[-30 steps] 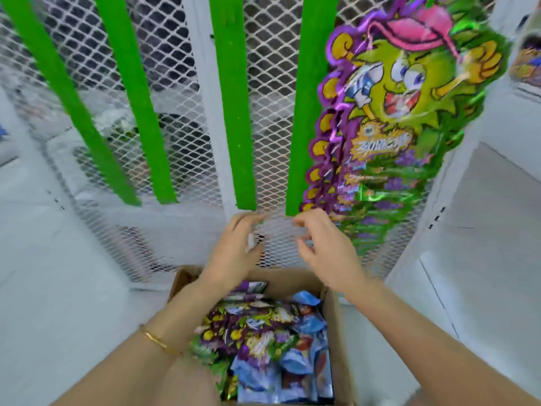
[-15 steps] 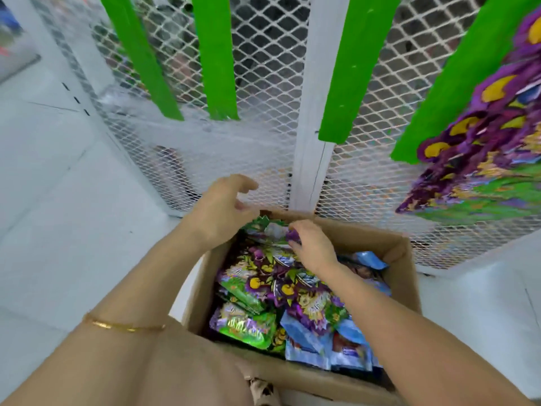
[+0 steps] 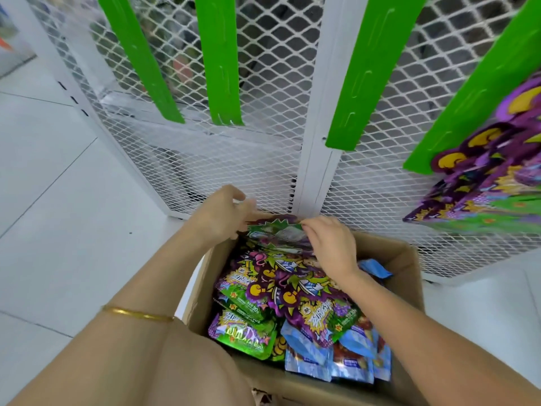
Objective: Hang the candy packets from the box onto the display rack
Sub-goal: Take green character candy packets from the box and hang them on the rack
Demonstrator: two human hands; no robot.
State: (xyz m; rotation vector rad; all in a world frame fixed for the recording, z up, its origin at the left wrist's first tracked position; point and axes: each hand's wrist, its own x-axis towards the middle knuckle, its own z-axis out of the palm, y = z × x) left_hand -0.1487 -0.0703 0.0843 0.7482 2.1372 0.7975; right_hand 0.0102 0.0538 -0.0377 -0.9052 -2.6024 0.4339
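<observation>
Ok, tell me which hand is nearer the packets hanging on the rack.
Right. The right hand grips a packet over the box, below-left of the hanging packets; the left hand grips it farther left.

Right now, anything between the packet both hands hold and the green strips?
Nothing visible. Left hand and right hand pinch the packet at the far edge of the box; only open air lies up to the bare green strip above.

"30" legible on candy packet point(image 3: 244, 291); other print too blurred.
</observation>
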